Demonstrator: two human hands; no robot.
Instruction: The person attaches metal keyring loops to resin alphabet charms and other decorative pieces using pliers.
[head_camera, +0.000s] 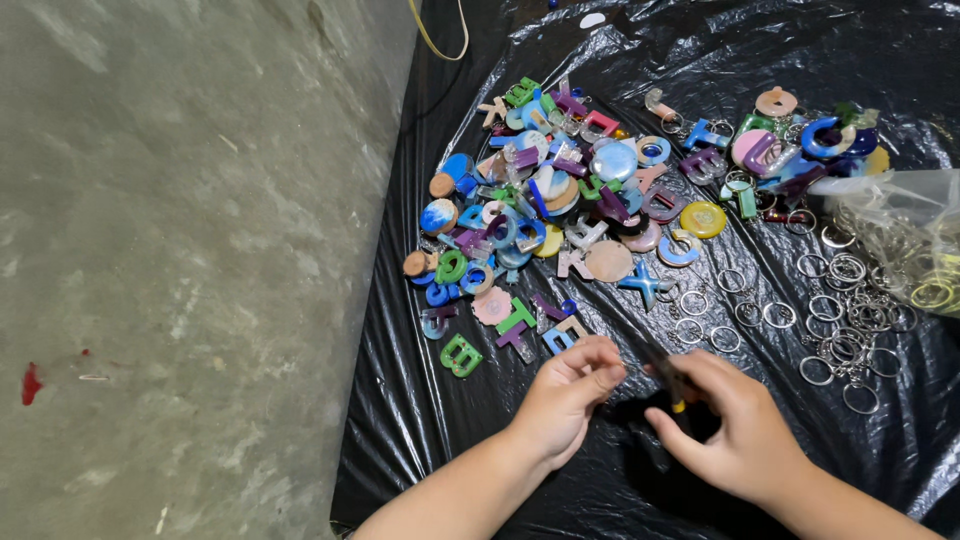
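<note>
Right grip: right hand clenched round a dark pair of pliers with a yellow spot on the handle, tip aimed toward the left hand.
Left grip: left hand pinching something very small between thumb and fingertips; too small and blurred to tell what.
Meeting point: both hands nearly touching, over the near part of the black plastic sheet.
Green letter piece: flat on the sheet, just left of the left hand.
Heap of resin letters and discs: many colours, on the sheet beyond the hands, toward its far middle.
Loose metal key rings: scattered on the sheet beyond the right hand, between heap and bag.
Clear plastic bag: at the sheet's right edge, more rings inside and spilling out beside it.
Second cluster of pieces: on the sheet's far right, just beside the bag.
Concrete floor: grey, left of the sheet, with a small red mark well apart from it.
</note>
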